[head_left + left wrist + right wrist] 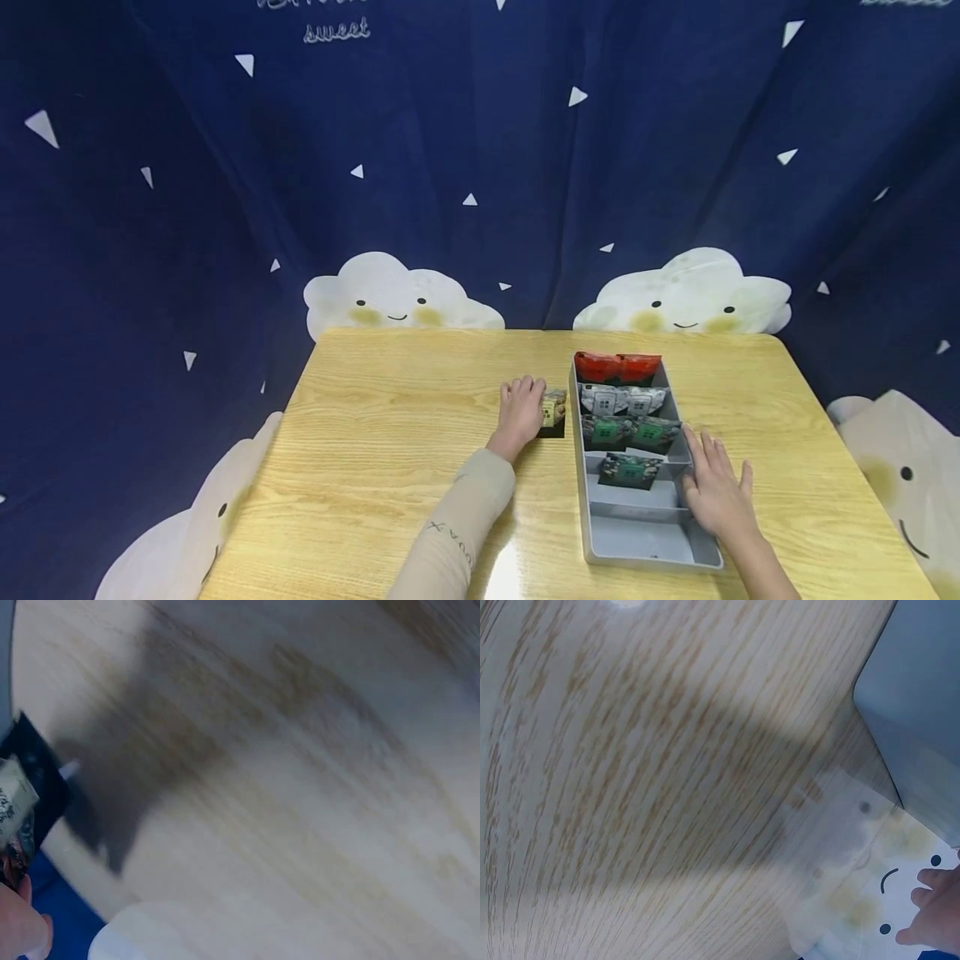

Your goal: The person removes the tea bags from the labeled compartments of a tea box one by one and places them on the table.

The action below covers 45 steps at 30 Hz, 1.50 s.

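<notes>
My left hand (519, 414) pinches a small dark sachet with a yellow label (553, 412) at its left side, just left of the tray. In the left wrist view, the sachet (46, 784) stands off the wood, casting a shadow. A grey divided tray (637, 546) holds sachets in rows: red ones (618, 367) at the back, silver-white ones (622, 401), then green-labelled ones (632, 432). One more green-labelled sachet (630, 471) leans in the compartment before the front one. My right hand (720, 492) rests at the tray's right rim, fingers extended.
Both hands work over a light wooden table (390, 433). Behind and beside it hangs a dark blue curtain (420, 150) with white triangles and smiling clouds. The tray's front compartment holds no sachets.
</notes>
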Tool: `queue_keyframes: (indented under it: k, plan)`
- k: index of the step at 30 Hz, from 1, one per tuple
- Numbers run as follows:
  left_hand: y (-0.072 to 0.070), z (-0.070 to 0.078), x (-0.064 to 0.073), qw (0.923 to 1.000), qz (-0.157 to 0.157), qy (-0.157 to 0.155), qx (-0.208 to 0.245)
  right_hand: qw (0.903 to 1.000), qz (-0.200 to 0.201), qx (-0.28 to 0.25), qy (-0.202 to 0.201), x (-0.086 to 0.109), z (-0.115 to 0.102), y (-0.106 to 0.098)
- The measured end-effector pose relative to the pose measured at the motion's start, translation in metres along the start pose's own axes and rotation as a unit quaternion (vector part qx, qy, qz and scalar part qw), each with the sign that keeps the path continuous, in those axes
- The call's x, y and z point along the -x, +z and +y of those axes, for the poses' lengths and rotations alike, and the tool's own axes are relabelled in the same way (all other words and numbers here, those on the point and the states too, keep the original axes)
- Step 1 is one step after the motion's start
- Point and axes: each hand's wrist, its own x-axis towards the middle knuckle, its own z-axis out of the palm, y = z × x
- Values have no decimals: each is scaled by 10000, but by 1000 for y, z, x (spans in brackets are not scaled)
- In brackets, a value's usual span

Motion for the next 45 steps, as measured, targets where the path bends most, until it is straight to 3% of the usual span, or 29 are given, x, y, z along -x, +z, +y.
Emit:
queue_keyframes:
  k: [5,12,20,28,38,41,45]
  plan:
    - [13,3,-1,9991,-154,-185,-354,10000,31,-36,-18,-1,-1,-1]
    - [28,7,2,9965,-81,-325,-763,10000,-10,-57,5,-1,-1,-1]
    - [39,4,6,9896,-519,-410,-1281,10000,-6,-53,10,-2,-1,-1]
    - [37,11,10,9879,-630,-788,-1179,10000,0,-24,6,0,0,-2]
    - [38,10,6,9880,-765,-983,-912,10000,24,23,8,-1,-1,-1]
    - [36,9,5,9895,-700,-996,-783,10000,20,21,14,0,-1,-1]
    - [29,9,1,9942,-355,-831,-588,10000,17,2,19,0,-1,-1]
